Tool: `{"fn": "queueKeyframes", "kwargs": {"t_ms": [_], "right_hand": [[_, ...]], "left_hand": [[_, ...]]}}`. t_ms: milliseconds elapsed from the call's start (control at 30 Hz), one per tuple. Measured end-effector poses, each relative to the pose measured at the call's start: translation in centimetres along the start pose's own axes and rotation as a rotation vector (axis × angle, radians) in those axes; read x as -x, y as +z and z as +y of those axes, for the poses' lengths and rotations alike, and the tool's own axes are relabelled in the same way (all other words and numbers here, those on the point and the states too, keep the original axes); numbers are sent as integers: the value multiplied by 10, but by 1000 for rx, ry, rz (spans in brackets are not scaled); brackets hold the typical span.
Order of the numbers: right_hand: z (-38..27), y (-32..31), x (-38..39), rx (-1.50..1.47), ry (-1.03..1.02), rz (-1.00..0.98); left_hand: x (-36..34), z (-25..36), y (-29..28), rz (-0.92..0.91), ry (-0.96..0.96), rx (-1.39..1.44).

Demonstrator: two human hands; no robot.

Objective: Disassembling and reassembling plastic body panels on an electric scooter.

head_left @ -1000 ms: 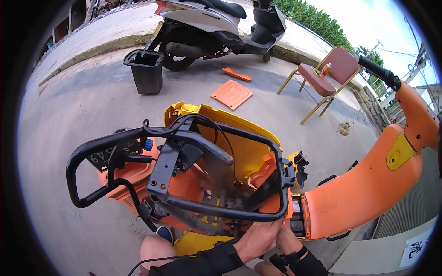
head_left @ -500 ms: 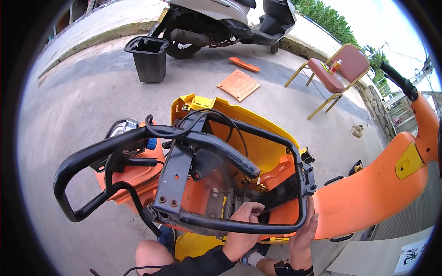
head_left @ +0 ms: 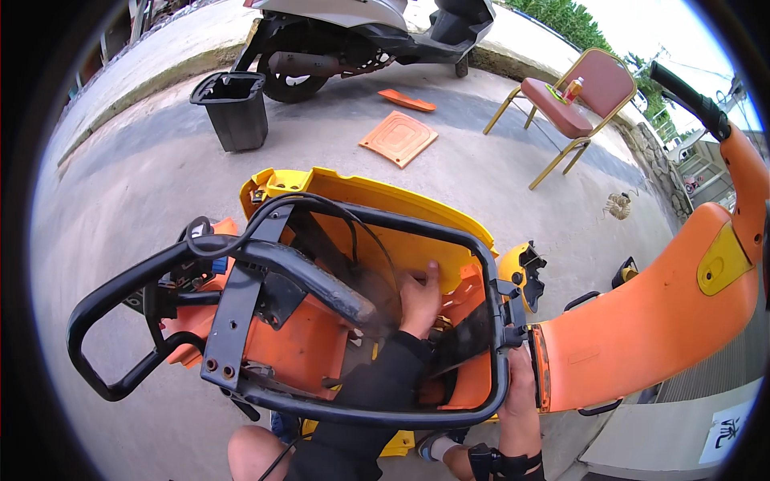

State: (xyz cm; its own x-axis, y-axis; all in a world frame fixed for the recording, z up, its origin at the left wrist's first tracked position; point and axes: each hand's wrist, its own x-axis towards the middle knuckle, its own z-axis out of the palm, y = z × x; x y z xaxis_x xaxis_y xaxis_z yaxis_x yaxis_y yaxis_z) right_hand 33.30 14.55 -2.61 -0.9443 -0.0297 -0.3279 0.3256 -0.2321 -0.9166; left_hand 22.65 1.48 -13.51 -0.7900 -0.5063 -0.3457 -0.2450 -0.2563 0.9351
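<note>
A scooter-like body with a black tubular frame (head_left: 361, 417) stands before me, its inside exposed. My left hand (head_left: 421, 303) reaches down through the frame, close to the inner side of the yellow side panel (head_left: 377, 192). Its fingers are curled with the thumb raised; whatever they grip is hidden. A thin black cable (head_left: 370, 234) hangs beside them. Against the frame's right end lies my right hand (head_left: 521, 385), fingers hidden behind the bar and latch (head_left: 512, 313). Just right of it is the edge of the orange front section (head_left: 634, 337).
Beyond are a black bin (head_left: 233, 116), an orange square cover (head_left: 399, 138), an orange strip (head_left: 407, 100), a chair (head_left: 561, 104) with a bottle on it, and a parked scooter (head_left: 353, 48). A yellow-and-black part (head_left: 523, 271) shows past the frame's right end.
My left hand has moved from the near bar to deep across the frame, towards the yellow panel. The right hand's fingers have slipped behind the bar. The whole view has shifted slightly.
</note>
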Motion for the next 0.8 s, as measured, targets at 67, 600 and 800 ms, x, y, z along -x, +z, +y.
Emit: {"fn": "queueKeyframes", "kwargs": {"t_ms": [67,600,800], "right_hand": [[1,2,3,38,-9,6],[16,-18,-4,52,141,-61],[9,-13,1,58,126,-19]], "left_hand": [[-6,0,-4,-31,11,19],[-5,-5,-21,-81,61,-294],[15,-7,-20,-183,119,-235]]}}
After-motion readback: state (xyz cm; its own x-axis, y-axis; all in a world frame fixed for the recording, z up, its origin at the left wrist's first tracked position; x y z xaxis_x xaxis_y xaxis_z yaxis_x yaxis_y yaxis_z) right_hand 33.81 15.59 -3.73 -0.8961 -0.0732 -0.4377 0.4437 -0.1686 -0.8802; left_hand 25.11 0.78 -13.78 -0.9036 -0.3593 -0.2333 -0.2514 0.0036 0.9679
